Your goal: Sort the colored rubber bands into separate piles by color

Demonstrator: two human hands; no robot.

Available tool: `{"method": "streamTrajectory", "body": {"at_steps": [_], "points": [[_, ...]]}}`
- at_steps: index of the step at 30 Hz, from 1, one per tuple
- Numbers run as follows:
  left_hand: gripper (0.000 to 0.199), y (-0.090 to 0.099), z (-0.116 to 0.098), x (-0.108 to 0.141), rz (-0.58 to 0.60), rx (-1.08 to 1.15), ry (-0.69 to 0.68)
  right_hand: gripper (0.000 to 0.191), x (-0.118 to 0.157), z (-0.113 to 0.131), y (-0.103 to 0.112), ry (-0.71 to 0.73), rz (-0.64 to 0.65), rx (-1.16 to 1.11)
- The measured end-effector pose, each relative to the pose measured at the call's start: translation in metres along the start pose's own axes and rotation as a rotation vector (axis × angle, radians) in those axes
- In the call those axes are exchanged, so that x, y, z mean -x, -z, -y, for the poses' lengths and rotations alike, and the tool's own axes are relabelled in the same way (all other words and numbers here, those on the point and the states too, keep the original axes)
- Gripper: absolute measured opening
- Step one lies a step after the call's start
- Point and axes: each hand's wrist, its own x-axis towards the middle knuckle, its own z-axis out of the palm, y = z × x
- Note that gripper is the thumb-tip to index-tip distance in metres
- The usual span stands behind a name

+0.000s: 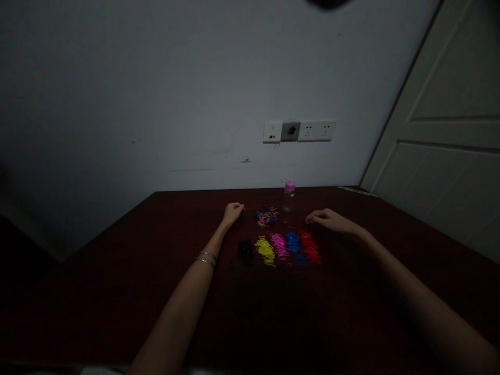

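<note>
Rubber bands: head view shows black [246, 250], yellow [265, 250], pink [279, 245], blue [292, 242], red [310, 246] piles sorted on table [117, 281]; mixed pile [267, 216] remains beside bottle [288, 196]. Left hand [233, 212] loosely curled, empty. Right hand [328, 220] fingertips together, pinch contents unclear.

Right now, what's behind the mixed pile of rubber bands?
Behind the mixed pile stands a small clear bottle with a pink cap, then bare table to the wall. Its contents cannot be made out.

Dim home room: wall sockets [299, 131], panelled door [445, 140].
</note>
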Motion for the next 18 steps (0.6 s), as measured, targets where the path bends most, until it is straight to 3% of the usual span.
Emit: {"method": "streamTrajectory", "body": {"at_steps": [3,6,8,11,18], "points": [[0.033,0.0,0.0,0.0,0.008,-0.003,0.002,0.04,-0.009,-0.01,-0.006,-0.038,-0.166,0.018],[0.034,0.001,-0.001,0.001,0.014,-0.011,0.009,0.04,-0.017,-0.02,-0.017,0.035,-0.255,0.172],[0.034,0.001,-0.002,0.002,0.013,-0.018,0.023,0.041,-0.02,-0.028,-0.025,0.081,-0.247,0.309],[0.035,0.002,-0.005,0.003,0.015,-0.027,0.035,0.045,-0.021,-0.04,-0.038,0.034,-0.243,0.447],[0.032,0.001,-0.01,0.006,0.056,-0.065,0.006,0.048,-0.019,-0.05,-0.048,-0.013,-0.226,0.522]]}}
